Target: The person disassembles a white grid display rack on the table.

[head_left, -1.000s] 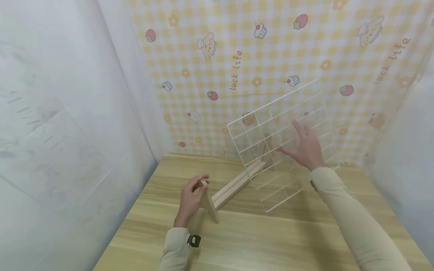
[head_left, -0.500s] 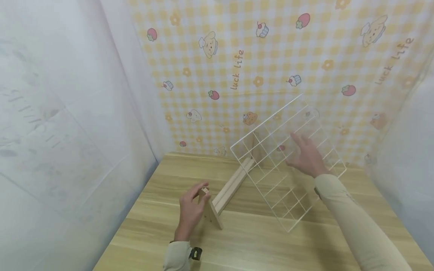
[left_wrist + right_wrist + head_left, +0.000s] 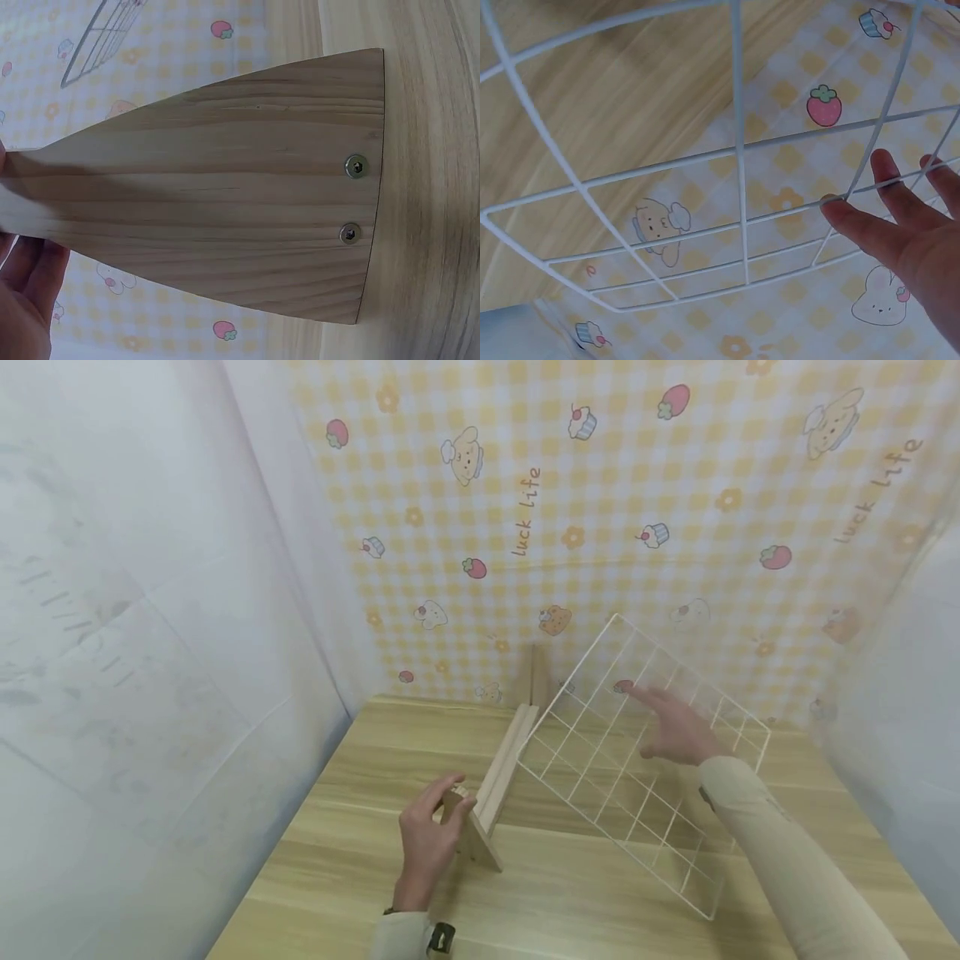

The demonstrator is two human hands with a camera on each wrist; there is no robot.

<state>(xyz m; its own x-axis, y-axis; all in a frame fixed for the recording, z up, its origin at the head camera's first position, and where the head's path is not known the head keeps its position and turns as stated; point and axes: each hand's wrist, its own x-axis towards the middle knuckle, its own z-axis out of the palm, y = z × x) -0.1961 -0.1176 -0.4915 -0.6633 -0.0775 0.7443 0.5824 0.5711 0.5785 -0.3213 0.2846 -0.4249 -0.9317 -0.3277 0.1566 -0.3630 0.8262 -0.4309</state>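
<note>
Hanging at the far side, a yellow-checked sheet (image 3: 585,485) rises behind the wood-grain surface (image 3: 570,893). A white wire grid (image 3: 739,148) is tilted over the right part of the surface; the right hand (image 3: 681,731) meets its wires with fingers spread and mostly straight. A wooden frame (image 3: 498,781), two upright end pieces joined by long strips, stands left of the grid, running from near to far. The left hand (image 3: 429,843) pinches the narrow top of its near end board (image 3: 225,180) between thumb and fingers. A dark device (image 3: 441,938) sits at the left wrist. Two round bolts (image 3: 356,166) show low on that board.
</note>
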